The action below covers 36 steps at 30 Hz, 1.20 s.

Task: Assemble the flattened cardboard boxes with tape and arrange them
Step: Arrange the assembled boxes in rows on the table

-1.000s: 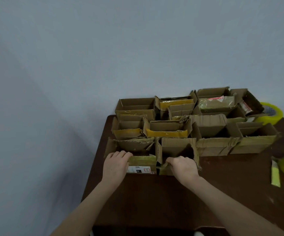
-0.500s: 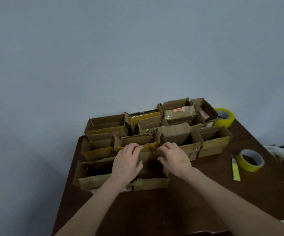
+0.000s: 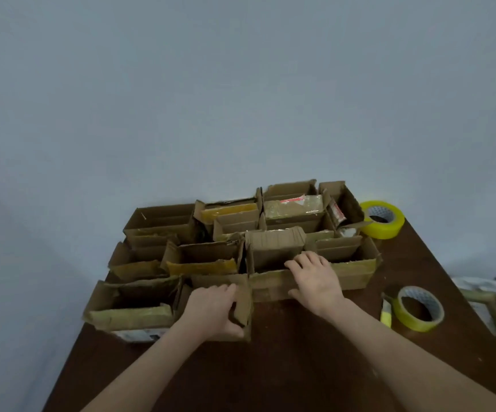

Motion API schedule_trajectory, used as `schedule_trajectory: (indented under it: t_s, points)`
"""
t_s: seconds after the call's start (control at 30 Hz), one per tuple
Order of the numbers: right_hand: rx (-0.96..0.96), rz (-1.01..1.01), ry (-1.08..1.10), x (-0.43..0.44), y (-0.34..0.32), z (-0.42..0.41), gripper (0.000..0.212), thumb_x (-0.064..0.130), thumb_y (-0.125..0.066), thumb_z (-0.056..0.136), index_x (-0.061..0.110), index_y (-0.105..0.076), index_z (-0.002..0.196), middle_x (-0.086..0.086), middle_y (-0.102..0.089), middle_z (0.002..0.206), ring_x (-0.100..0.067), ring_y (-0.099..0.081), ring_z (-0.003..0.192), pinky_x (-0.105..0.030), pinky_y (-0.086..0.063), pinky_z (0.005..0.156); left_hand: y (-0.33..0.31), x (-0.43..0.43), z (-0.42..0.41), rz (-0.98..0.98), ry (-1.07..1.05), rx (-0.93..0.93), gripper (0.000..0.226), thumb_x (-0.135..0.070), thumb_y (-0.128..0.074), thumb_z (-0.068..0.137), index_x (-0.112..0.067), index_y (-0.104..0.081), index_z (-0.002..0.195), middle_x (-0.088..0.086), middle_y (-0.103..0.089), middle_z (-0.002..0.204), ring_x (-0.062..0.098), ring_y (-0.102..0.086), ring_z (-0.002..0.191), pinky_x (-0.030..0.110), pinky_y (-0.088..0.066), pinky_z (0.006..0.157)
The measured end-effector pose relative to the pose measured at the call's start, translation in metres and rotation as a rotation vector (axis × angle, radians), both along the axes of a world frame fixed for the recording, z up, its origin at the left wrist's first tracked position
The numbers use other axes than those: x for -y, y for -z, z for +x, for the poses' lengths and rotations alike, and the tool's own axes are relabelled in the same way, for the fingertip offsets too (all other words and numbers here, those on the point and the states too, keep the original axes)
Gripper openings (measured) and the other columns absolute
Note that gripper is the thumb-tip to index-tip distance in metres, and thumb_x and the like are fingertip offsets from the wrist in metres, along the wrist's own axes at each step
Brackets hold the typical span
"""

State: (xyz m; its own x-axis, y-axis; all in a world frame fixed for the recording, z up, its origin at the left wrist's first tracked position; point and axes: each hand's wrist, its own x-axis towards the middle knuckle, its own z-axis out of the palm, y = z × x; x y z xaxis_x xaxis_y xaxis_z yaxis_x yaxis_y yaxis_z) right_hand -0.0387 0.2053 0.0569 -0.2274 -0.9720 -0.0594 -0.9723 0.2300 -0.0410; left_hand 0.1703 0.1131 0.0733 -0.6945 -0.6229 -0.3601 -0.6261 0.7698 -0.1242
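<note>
Open-topped cardboard boxes (image 3: 249, 245) sit packed in three rows across the far half of the dark bench (image 3: 285, 367), right up against the pale wall (image 3: 211, 99), mouths facing up and their long sides running left to right. In the front row, the small front box (image 3: 242, 304) stands at the middle, its flaps up, just beside the wide front-left box (image 3: 130, 307) with yellowish tape along its near edge.

The left hand (image 3: 211, 310) curls around the small front box's right-hand corner, thumb on the near face and fingers over the top edge: a partial, wrapping grasp. The right hand (image 3: 315, 281) lies spread and flat, palm down, on the near wall of the middle-row box (image 3: 353, 272), fingertips reaching over its rim; it presses there and clasps nothing.

Off to the right, a yellow tape roll (image 3: 419, 309) lies flat on the bench with a loose tail sticking out. A second, thicker yellow roll (image 3: 383, 220) rests at the far right corner, touching the back-row boxes.
</note>
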Motion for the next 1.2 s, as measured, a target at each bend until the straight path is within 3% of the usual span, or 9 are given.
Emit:
schedule_trajectory:
  t_s: [0.1, 0.17, 0.27, 0.4, 0.77, 1.2]
  points:
    - [0.009, 0.025, -0.116, 0.006, 0.009, -0.008, 0.058, 0.03, -0.058, 0.093, 0.022, -0.034, 0.145, -0.003, -0.042, 0.146, -0.022, -0.025, 0.143, -0.041, -0.007, 0.121, 0.016, -0.011, 0.006, 0.022, -0.065, 0.102, 0.035, -0.036, -0.061, 0.088, -0.025, -0.05, 0.119, -0.003, -0.062, 0.115, 0.02, -0.06, 0.104, 0.034, -0.048, 0.081]
    - [0.019, 0.018, -0.148, 0.012, 0.011, -0.009, 0.053, 0.021, -0.057, 0.093, 0.022, -0.039, 0.143, -0.001, -0.05, 0.14, -0.02, -0.037, 0.137, -0.042, -0.009, 0.121, 0.024, -0.015, 0.007, -0.017, -0.122, 0.077, 0.021, -0.022, -0.052, 0.093, -0.027, -0.059, 0.113, -0.004, -0.064, 0.11, 0.019, -0.062, 0.099, 0.032, -0.05, 0.078]
    - [0.007, 0.017, -0.176, 0.014, 0.012, -0.012, 0.04, 0.014, -0.055, 0.093, 0.026, -0.051, 0.131, 0.002, -0.062, 0.125, -0.018, -0.054, 0.12, -0.039, -0.024, 0.116, 0.032, -0.019, 0.005, -0.061, -0.207, 0.016, 0.023, -0.016, -0.051, 0.093, -0.028, -0.064, 0.106, -0.006, -0.065, 0.103, 0.017, -0.063, 0.092, 0.028, -0.045, 0.067]
    - [-0.012, 0.005, -0.179, 0.018, 0.01, -0.016, 0.034, 0.015, -0.057, 0.091, 0.028, -0.056, 0.123, 0.003, -0.064, 0.11, -0.019, -0.06, 0.106, -0.037, -0.04, 0.1, 0.031, -0.025, 0.0, -0.104, -0.264, -0.044, 0.025, -0.01, -0.05, 0.092, -0.025, -0.065, 0.104, -0.005, -0.063, 0.1, 0.017, -0.062, 0.091, 0.027, -0.039, 0.061]
    - [-0.014, 0.027, -0.14, 0.018, 0.01, -0.023, 0.041, 0.015, -0.058, 0.092, 0.032, -0.053, 0.129, 0.002, -0.061, 0.112, -0.02, -0.056, 0.109, -0.039, -0.036, 0.103, 0.037, -0.027, 0.001, -0.124, -0.268, -0.132, 0.026, -0.014, -0.05, 0.094, -0.028, -0.062, 0.112, -0.006, -0.06, 0.106, 0.014, -0.058, 0.096, 0.024, -0.038, 0.065]
    - [0.023, 0.028, -0.07, 0.017, 0.004, -0.013, 0.033, 0.022, -0.056, 0.094, 0.032, -0.056, 0.125, 0.003, -0.063, 0.114, -0.019, -0.055, 0.112, -0.039, -0.035, 0.106, 0.03, -0.017, 0.011, -0.093, -0.176, -0.031, 0.026, -0.016, -0.051, 0.094, -0.027, -0.059, 0.116, -0.003, -0.06, 0.113, 0.017, -0.057, 0.103, 0.028, -0.045, 0.076]
